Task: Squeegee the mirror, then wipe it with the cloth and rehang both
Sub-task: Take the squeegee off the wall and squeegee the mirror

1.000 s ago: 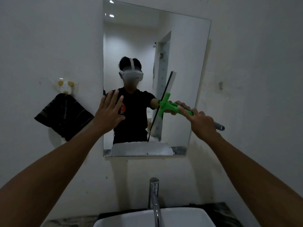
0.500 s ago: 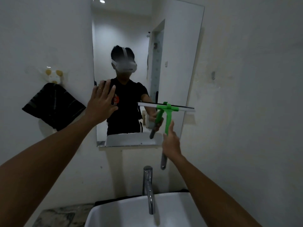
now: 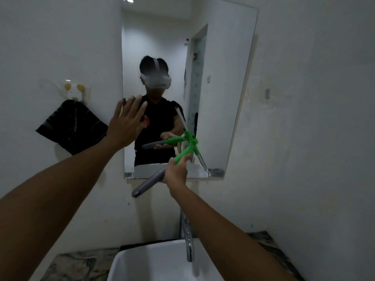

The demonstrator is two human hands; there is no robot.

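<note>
Squeegee work is in hand: the tool looks light and rigid, a green plastic neck and crosspiece on a grey handle, with a thin blade that probably flexes a little against glass. The right hand has its grip clamped where the green neck meets the grey handle, which seems the sensible hold, close enough to the blade to steer it. The blade lies slanted on the lower right part of the mirror, the handle pointing down and left toward the near side. The right arm reaches forward over the sink. The left hand is raised with fingers spread apart, holding nothing, at the mirror's left edge. The dark cloth, soft and limp, hangs on the wall hook to the left.
</note>
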